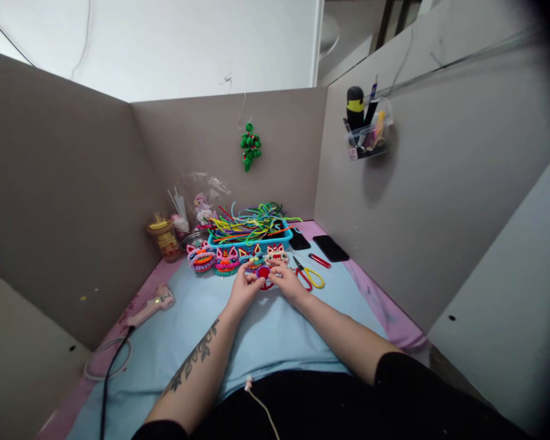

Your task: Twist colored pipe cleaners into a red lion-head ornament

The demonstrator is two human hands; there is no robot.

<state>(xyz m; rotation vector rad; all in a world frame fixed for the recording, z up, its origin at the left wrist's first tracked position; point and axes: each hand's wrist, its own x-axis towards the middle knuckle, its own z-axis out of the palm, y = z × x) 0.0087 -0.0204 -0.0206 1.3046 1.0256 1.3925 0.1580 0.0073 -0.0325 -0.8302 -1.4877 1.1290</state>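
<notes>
Between my two hands is a small round piece of fuzzy pipe cleaner [263,272], red in the middle with a purple rim. My left hand [244,286] pinches its left side with thumb and fingers. On the opposite side, my right hand [288,283] grips it with thumb and fingertips. More red pipe cleaner shows just beneath the piece; how it joins is unclear. Behind the hands stands a row of several colourful pipe-cleaner animal heads [227,261] with pointed ears, partly covered by my fingers. Scissors [318,278] with red and yellow handles lie right of my right hand.
A blue basket [217,242] of loose pipe cleaners [252,225] stands at the back. Phones [330,248] and a red tool [319,261] lie at right. At left are a pink glue gun [151,307] with a black cord and a lidded cup [165,239]. Partitions [229,140] enclose the table.
</notes>
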